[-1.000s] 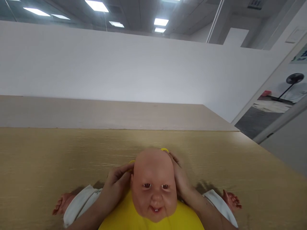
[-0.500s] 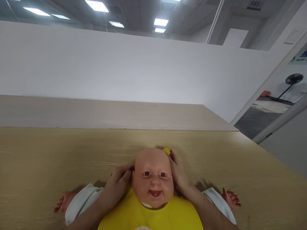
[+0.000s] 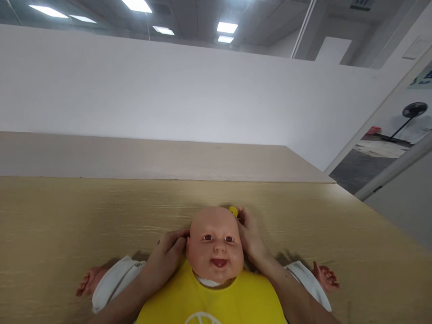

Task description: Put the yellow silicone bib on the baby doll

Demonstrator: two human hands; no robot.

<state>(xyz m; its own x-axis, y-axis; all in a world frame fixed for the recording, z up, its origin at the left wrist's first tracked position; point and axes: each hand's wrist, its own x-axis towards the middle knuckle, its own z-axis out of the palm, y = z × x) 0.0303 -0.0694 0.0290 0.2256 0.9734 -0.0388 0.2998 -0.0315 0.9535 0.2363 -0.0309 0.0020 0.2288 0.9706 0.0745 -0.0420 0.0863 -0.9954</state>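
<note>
A baby doll (image 3: 216, 225) lies face up on the table, wearing a yellow bib (image 3: 236, 299) and white sleeves. My left hand (image 3: 167, 254) is at the doll's head by its ear, thumb and fingers closed together. Its fingertips go behind the head, so what they hold is hidden. On the other side, my right hand (image 3: 249, 236) reaches behind the head with bent fingers. They pinch a yellow rounded tab (image 3: 233, 211), which looks like the end of the bib's neck strap and sticks out beside the top of the head.
The doll's arms spread outward on the wooden table (image 3: 67, 216), beyond my forearms. A paler board (image 3: 151, 157) runs along the back, against a white wall (image 3: 168, 90) with glass above. To the right is a doorway with a black fan (image 3: 414, 110) beyond.
The doll's head has tipped slightly, and more of the white collar and the bib's print shows. The yellow tab has shifted a little within my right fingers. My left hand stays nearly in place.
</note>
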